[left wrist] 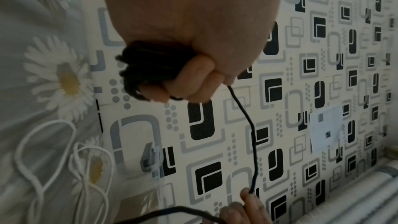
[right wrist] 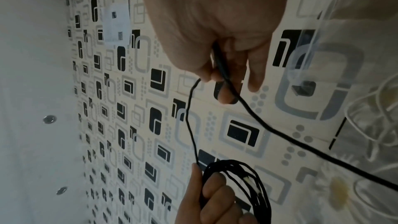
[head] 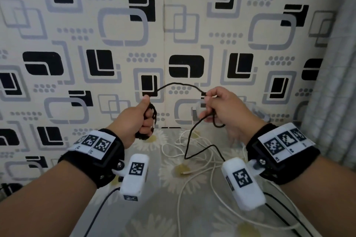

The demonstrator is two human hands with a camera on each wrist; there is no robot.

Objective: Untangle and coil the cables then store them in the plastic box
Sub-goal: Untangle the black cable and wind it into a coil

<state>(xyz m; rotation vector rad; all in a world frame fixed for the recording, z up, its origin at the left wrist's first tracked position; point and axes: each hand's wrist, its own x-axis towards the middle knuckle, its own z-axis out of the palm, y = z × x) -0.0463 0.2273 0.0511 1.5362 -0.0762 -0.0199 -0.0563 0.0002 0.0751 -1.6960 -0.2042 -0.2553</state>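
My left hand (head: pixel 141 119) was fisted round the coil (right wrist: pixel 239 185) of black cable (head: pixel 179 84), thumb pressed on top, several loops bunched in the palm. My right hand (head: pixel 219 108) pinched the free run of that cable between thumb and fingers, the slack arching between my hands and the tail dropping to the cloth (head: pixel 167 194), where it crossed the white cables (head: pixel 194 150) lying loose there.

I judged the main risk to be that tail: pulled up for another loop, it could have snagged the white cables and dragged them along, or tightened a knot. The coil could also have sprung open if my left fingers eased while taking a new turn, since nothing tied it. A kink near my right fingers might have twisted the loops into a figure-eight.

I could not see the black cable's far end; it ran behind my right wrist camera (head: pixel 243 183). The clear box (right wrist: pixel 318 43) was only partly visible beyond my right hand, its outline faint against the wallpaper (head: pixel 119 25). How many white cables lay tangled I could not tell.
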